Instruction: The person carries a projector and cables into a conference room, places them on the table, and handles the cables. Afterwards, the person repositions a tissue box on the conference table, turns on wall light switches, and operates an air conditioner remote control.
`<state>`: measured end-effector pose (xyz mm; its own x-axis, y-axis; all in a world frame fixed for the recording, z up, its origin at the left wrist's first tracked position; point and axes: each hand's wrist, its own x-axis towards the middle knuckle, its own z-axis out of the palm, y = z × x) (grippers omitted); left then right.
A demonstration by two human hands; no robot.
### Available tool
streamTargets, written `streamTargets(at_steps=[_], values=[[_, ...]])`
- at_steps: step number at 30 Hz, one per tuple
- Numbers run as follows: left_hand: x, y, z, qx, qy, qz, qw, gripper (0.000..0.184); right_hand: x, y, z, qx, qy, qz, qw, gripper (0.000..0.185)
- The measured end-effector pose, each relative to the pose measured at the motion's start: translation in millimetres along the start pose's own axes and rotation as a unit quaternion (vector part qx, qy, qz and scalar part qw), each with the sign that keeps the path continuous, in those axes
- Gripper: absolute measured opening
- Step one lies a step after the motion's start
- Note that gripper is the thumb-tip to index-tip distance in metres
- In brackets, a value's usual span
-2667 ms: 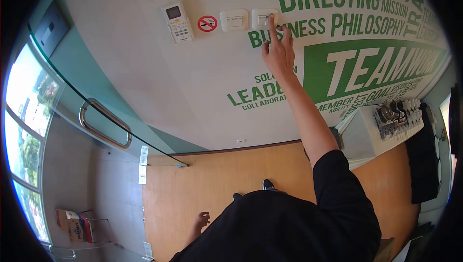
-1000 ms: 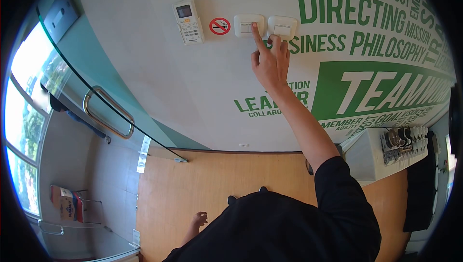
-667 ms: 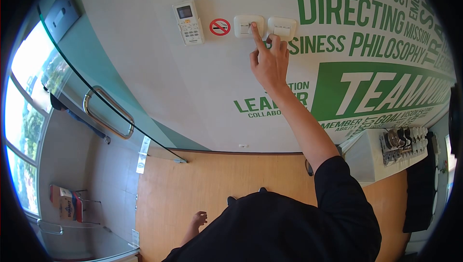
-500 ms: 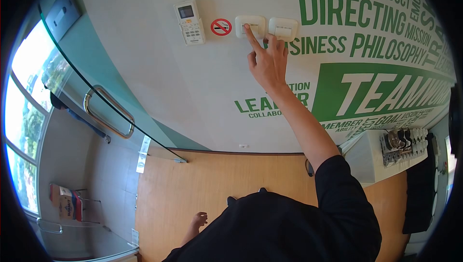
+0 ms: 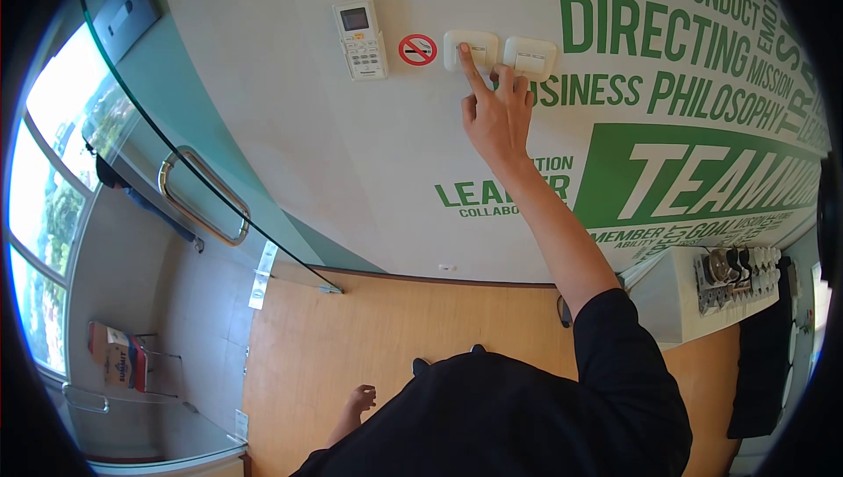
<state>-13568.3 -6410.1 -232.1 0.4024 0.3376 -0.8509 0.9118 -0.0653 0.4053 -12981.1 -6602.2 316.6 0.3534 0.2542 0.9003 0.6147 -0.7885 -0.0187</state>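
My right hand (image 5: pixel 498 117) is raised to the wall, its index finger stretched out onto the left part of the left white switch plate (image 5: pixel 482 46). Its other fingers are bent, near the lower edge of the right switch plate (image 5: pixel 530 57). Nothing is held in it. To the left of the plates are a round no-smoking sign (image 5: pixel 417 50) and a white remote control (image 5: pixel 360 38) mounted on the wall. My left hand (image 5: pixel 362 399) hangs low beside my body over the wooden floor, fingers loosely bent and apart, with nothing visible in it.
At the left is a glass door with a metal handle (image 5: pixel 204 196); beyond it are a person (image 5: pixel 149 200) and a chair (image 5: pixel 145 363) with a cardboard box (image 5: pixel 118 360). A white cabinet (image 5: pixel 654 301) at the right bears several trophy-like items (image 5: pixel 738 275).
My right index finger has moved from the right switch plate to the left one, then from that plate's right part to its left part. The view has shifted slightly. A person has appeared beyond the door.
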Motion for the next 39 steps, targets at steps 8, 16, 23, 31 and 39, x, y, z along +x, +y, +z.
streamTargets(at_steps=[8, 16, 23, 31, 39], values=[[5, -6, 3, -0.016, 0.003, 0.004, 1.0, 0.042, 0, -10, 1, 0.026, 0.007, 0.007, 1.0, 0.088], [2, 1, 4, -0.075, 0.004, -0.002, 0.997, 0.042, 62, -49, -3, 0.263, 0.009, 0.013, 0.965, 0.028], [24, 108, -19, -0.051, 0.148, 0.287, 0.945, 0.038, 138, -67, 23, 0.337, -0.106, 0.031, 0.935, 0.04], [-162, 470, -124, -0.098, 0.338, 0.593, 0.724, 0.051, 164, -83, 1, 0.393, -0.245, 0.084, 0.882, 0.045], [-249, 667, -164, -0.123, 0.492, 0.672, 0.54, 0.11, 164, -90, 6, 0.366, -0.259, 0.119, 0.886, 0.045]])
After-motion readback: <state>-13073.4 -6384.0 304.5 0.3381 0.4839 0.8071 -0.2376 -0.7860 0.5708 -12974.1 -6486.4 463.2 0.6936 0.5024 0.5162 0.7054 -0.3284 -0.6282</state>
